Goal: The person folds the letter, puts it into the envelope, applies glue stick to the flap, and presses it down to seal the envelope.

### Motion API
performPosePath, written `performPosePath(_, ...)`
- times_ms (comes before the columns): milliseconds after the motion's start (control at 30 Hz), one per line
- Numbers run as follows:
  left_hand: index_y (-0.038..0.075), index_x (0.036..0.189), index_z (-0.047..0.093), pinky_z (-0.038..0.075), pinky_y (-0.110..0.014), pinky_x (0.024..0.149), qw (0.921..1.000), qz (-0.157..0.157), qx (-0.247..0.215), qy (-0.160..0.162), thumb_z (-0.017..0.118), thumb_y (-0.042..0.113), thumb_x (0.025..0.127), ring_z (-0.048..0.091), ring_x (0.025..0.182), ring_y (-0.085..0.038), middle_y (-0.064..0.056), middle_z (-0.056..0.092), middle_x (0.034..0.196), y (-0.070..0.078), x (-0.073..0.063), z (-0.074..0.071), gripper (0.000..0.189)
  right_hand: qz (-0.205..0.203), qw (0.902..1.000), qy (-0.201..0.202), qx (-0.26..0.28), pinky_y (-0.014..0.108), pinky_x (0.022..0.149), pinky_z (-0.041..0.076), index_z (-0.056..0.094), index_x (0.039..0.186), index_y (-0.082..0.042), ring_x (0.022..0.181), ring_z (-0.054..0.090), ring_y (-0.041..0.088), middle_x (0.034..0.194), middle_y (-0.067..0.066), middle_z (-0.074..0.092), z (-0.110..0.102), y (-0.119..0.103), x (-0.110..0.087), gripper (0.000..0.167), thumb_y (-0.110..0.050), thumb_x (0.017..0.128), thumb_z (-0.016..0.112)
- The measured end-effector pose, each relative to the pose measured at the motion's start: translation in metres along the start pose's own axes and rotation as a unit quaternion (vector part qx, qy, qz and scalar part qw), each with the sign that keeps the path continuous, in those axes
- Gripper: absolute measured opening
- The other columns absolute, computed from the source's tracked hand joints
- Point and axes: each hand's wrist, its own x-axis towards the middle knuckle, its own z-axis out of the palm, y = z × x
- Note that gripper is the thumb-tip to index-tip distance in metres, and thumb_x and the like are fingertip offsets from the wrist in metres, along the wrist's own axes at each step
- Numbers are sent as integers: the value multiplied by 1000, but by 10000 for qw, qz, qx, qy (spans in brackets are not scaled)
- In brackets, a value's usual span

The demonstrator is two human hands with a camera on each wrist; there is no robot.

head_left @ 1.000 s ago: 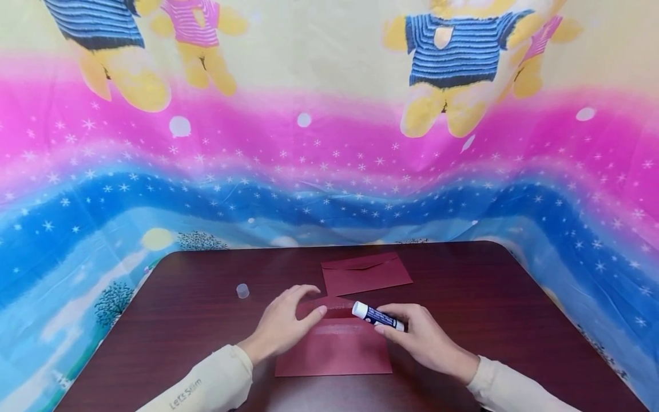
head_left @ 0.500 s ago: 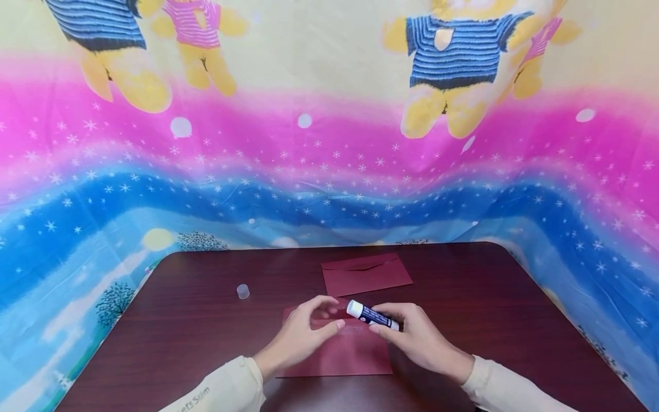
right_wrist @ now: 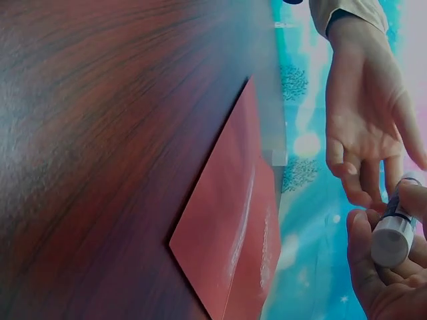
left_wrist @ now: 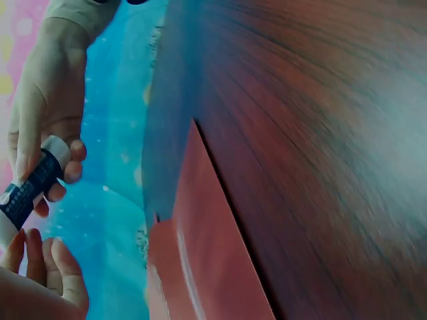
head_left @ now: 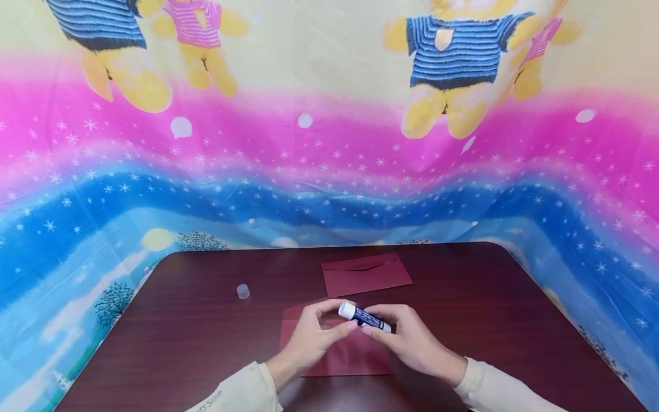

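My right hand [head_left: 409,335] grips a glue stick [head_left: 372,320] with a dark blue label and white ends, tilted above an envelope. At its left white end, the thumb and index finger of my left hand [head_left: 314,340] close around it. In the left wrist view, the left fingertips [left_wrist: 17,241] meet that white end. Below lies the red envelope [head_left: 355,355], flap unfolded toward the far side. Pale glossy strips [right_wrist: 243,220] run along its flap and body in the right wrist view. Both hands cover part of the envelope in the head view.
A second red envelope [head_left: 366,276], flap folded down, lies farther back on the dark wooden table [head_left: 463,286]. A small translucent cap [head_left: 243,291] stands to the left. Behind the table hangs a printed cloth [head_left: 329,171] with bears and snowflakes.
My left hand has moved right from over the envelope flap to the glue stick's white end. The right hand has brought the glue stick slightly left and down. Cap and second envelope stay put.
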Motion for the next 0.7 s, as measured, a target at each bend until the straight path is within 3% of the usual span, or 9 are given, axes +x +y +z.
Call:
performPosePath(133,-6,126,65,56,-19,87,9997,90,-114,181,73,10,93,69,97,-4,-28,67,122,0,1,3,38,-35,9999,-34,129,20,59,49,72,113,-5,71,55,-1,92,5,72,3,-1,-1,23,-17,93,72)
performPosePath(267,-9,122,64,56,-19,86,9987,-61,-217,453,72,6,92,69,93,-2,-28,69,116,-1,1,5,35,9,9997,-11,233,22,66,55,67,123,-6,81,61,1,106,10,73,4,-3,-2,32,-16,93,73)
performPosePath(400,-8,120,64,58,-23,82,9959,-259,-344,790,73,10,93,70,89,-6,-22,73,110,1,0,6,33,-162,9988,360,-276,24,68,57,62,130,-12,81,64,0,109,6,73,4,-4,-7,46,-18,88,79)
performPosePath(533,-7,121,64,59,-25,78,9927,-379,-451,1054,72,15,94,70,87,-6,-17,74,109,4,0,6,35,-727,9873,1007,-993,21,63,55,63,123,-15,73,61,-2,98,0,73,5,1,-12,46,-10,82,83)
performPosePath(700,-7,121,64,59,-27,77,9896,-513,-567,1217,72,16,94,68,81,-4,-15,75,106,6,0,7,36,-1343,9661,1676,-1430,14,57,50,66,109,-15,69,58,-5,85,-5,70,7,6,-14,42,1,75,85)
